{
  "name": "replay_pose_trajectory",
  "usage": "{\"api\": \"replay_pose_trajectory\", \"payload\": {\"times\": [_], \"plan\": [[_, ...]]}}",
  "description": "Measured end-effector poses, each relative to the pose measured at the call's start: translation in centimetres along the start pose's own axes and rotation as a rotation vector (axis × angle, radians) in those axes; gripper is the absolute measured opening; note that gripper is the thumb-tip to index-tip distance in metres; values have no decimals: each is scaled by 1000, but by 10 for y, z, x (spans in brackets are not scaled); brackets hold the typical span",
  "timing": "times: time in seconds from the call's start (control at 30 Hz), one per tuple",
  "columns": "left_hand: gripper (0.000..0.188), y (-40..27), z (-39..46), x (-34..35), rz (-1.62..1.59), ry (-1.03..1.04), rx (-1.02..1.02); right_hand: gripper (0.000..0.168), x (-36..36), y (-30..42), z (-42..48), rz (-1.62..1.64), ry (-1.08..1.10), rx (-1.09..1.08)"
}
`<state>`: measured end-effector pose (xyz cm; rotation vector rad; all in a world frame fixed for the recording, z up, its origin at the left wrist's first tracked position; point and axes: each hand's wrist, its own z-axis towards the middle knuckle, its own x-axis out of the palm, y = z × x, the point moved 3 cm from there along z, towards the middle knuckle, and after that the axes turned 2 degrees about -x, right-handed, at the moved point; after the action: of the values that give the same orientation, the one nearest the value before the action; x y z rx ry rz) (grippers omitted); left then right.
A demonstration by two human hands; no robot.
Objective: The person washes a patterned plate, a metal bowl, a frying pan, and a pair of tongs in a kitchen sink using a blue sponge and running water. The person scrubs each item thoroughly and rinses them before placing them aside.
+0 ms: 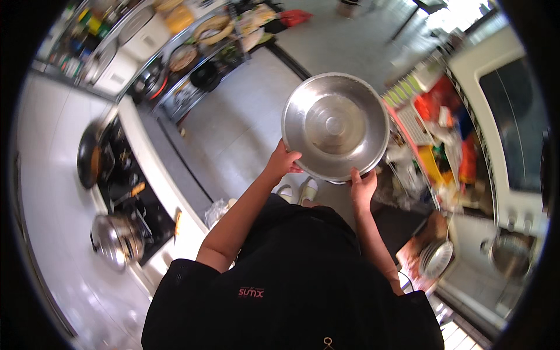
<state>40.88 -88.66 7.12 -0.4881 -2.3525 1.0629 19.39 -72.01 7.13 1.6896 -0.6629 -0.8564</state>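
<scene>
A round stainless steel basin (302,109) is held out in front of me above the floor, its inside facing up towards the camera. At its lower left rim, my left hand (283,162) grips the edge with the thumb over the top. My right hand (363,187) holds the near right part of the rim, thumb on top as well. Concentric rings mark the basin's bottom, which is shiny; whether a little water lies in it I cannot tell. The fingers beneath the basin are partly hidden.
To the left, a gas hob (127,175) carries a black wok (91,153) and a lidded steel pot (117,241). A loaded metal shelf (205,65) stands ahead on the left. On the right are a cluttered rack (437,144), a white oven (477,65) and stacked plates (437,259).
</scene>
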Motion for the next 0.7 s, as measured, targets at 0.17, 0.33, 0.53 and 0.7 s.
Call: {"api": "replay_pose_trajectory", "payload": {"times": [0.17,0.33,0.53,0.7], "plan": [[70,-17,-11,-35,-74,-311,124,23,69,4,56,-14,364,-17],[66,-2,-33,-108,-202,-580,155,33,176,-9,60,12,706,160],[61,19,-39,-190,-396,-764,121,40,294,1,27,7,913,287],[61,18,-36,-264,-644,-772,115,43,404,3,26,-45,1041,347]]}}
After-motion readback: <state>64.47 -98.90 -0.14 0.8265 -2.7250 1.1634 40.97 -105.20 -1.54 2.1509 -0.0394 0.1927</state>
